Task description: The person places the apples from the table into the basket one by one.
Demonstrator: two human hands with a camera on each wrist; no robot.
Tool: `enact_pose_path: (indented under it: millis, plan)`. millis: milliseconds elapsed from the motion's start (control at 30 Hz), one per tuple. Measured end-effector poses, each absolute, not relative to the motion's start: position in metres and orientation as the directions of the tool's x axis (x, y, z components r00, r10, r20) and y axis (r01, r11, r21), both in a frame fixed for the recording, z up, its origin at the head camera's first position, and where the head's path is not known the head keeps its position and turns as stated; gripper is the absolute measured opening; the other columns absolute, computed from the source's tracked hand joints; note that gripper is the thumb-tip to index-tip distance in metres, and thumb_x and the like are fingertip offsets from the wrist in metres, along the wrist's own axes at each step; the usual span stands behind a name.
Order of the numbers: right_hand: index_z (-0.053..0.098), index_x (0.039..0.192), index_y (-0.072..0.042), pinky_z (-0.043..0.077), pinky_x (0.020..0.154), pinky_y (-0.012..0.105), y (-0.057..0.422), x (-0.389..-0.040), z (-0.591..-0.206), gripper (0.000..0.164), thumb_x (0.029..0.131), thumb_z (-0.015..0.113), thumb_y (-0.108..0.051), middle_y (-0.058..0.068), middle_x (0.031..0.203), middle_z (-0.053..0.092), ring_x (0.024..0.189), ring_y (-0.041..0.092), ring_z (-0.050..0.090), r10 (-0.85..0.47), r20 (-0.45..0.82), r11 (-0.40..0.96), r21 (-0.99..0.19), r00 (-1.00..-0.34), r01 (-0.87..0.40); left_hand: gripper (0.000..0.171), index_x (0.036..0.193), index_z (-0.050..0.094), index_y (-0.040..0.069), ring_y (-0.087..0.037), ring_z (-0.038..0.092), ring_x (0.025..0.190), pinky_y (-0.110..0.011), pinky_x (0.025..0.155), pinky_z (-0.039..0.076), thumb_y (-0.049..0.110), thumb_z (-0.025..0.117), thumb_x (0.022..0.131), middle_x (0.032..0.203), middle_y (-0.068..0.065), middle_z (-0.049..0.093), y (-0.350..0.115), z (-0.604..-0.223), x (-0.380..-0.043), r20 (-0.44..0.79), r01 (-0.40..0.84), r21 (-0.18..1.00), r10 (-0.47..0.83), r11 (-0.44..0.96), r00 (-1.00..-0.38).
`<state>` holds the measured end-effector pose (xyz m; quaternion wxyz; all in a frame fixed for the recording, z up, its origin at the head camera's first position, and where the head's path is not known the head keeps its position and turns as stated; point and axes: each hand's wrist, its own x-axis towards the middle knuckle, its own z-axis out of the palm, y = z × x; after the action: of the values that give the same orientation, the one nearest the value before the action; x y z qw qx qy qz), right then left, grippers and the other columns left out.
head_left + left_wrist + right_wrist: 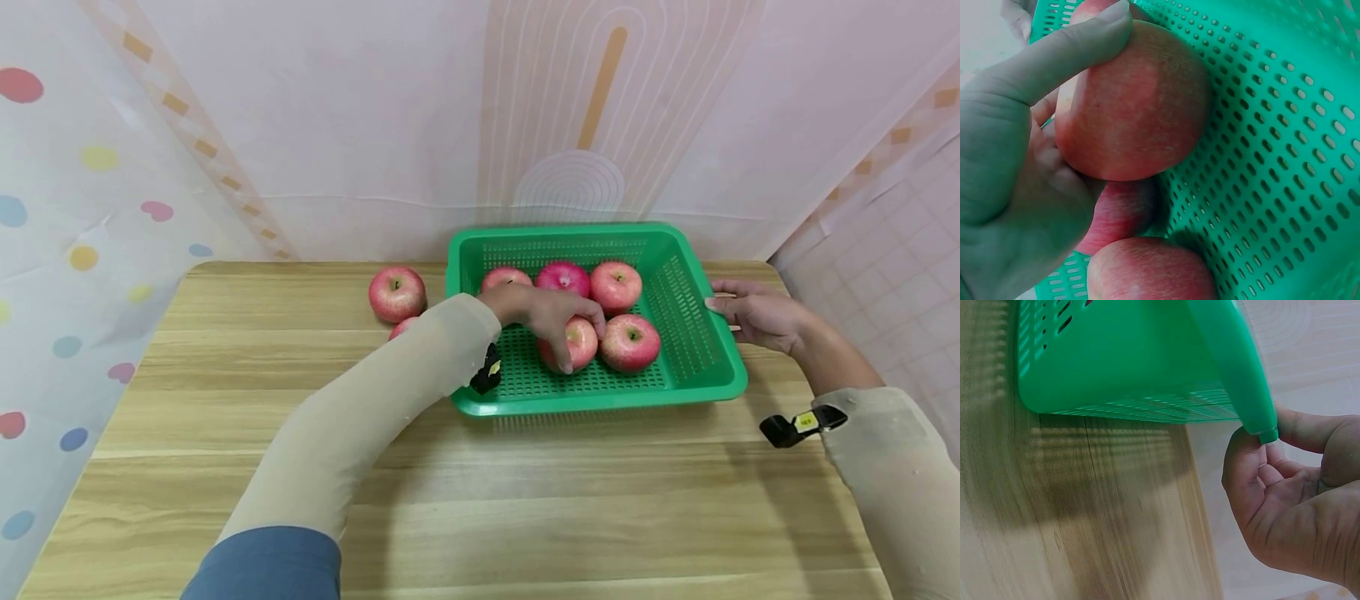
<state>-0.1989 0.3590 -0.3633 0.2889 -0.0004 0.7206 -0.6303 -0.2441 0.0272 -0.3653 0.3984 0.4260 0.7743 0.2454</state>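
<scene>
My left hand (549, 315) reaches into a green plastic basket (600, 402) and grips a red apple (582, 340). In the left wrist view the thumb lies across the top of that apple (1141, 106), close over the basket's perforated floor. Beside it sits another apple (632, 343), and behind the hand is a row of apples, with a deep pink one (562, 277) in the middle. At the basket's right side my right hand (767, 318) pinches the rim (1250, 381) between thumb and fingers.
On the wooden table (555, 500), left of the basket, stands an apple (397, 293); a second apple (402, 327) is mostly hidden by the left sleeve. A patterned wall covering (360, 125) rises right behind the table's back edge.
</scene>
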Motion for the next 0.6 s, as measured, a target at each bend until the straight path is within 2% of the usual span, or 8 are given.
enact_pose_path:
  millis: [167, 333, 600]
  plan:
    - [0.061, 0.115, -0.015, 0.059, 0.073, 0.032, 0.3595, -0.1990, -0.3634, 0.022, 0.109, 0.042, -0.005, 0.001, 0.097, 0.073, 0.087, 0.012, 0.072, -0.370, -0.414, 0.198, -0.910, -0.832, 0.365, 0.060, 0.128, 0.054, 0.009, -0.014, 0.044, 0.123, -0.022, 0.102, 0.042, 0.004, 0.087, 0.078, 0.136, -0.005, 0.051, 0.0288, -0.3683, -0.2434, -0.411, 0.450, 0.721, 0.848, 0.527, -0.333]
    - [0.061, 0.114, -0.016, 0.059, 0.073, 0.032, 0.3598, -0.1990, -0.3637, 0.023, 0.109, 0.042, -0.004, 0.001, 0.097, 0.073, 0.086, 0.013, 0.072, -0.371, -0.407, 0.203, -0.912, -0.835, 0.355, 0.060, 0.127, 0.054, 0.012, -0.014, 0.045, 0.121, -0.022, 0.100, 0.042, 0.008, 0.088, 0.079, 0.134, -0.004, 0.051, 0.0309, -0.3701, -0.2431, -0.419, 0.486, 0.685, 0.839, 0.543, -0.347]
    - [0.061, 0.115, -0.017, 0.059, 0.073, 0.033, 0.3601, -0.1998, -0.3646, 0.023, 0.109, 0.042, -0.005, 0.001, 0.096, 0.073, 0.086, 0.013, 0.072, -0.366, -0.412, 0.210, -0.910, -0.834, 0.358, 0.060, 0.130, 0.053, 0.009, -0.014, 0.042, 0.124, -0.021, 0.101, 0.041, 0.005, 0.086, 0.081, 0.138, -0.006, 0.048, 0.0324, -0.3687, -0.2445, -0.426, 0.514, 0.671, 0.845, 0.535, -0.323]
